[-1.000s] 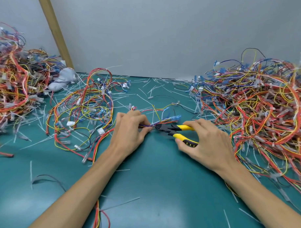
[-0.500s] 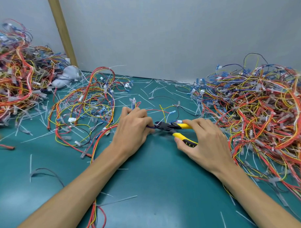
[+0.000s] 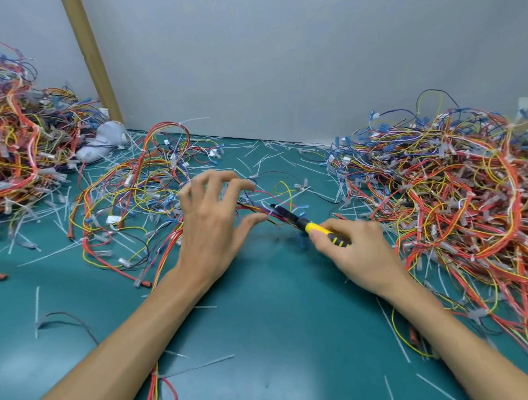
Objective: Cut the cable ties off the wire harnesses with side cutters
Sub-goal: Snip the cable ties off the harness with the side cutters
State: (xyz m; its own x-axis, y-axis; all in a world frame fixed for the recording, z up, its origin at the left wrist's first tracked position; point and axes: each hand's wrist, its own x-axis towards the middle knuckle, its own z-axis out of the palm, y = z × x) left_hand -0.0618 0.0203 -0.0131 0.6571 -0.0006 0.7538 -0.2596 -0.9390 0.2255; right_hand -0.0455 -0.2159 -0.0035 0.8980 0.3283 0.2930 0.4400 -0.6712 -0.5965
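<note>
My right hand [image 3: 354,250] grips the yellow-and-black handles of the side cutters [image 3: 305,223]; the black jaws point up-left into a thin bundle of red, yellow and dark wires [image 3: 258,209] lying on the green mat. My left hand [image 3: 212,213] hovers just left of that bundle with fingers spread and thumb out, holding nothing. The harness [image 3: 131,192] that this bundle belongs to sprawls in loops to the left of my left hand.
A large tangled pile of harnesses [image 3: 454,187] fills the right side, another pile [image 3: 18,142] the far left. Cut white cable ties [image 3: 261,158] litter the green mat [image 3: 276,334]. A grey wall and a wooden post [image 3: 93,62] stand behind.
My left hand has let go of the wire bundle and spread its fingers. The cutters have turned to point up-left, handles squeezed together in my right hand.
</note>
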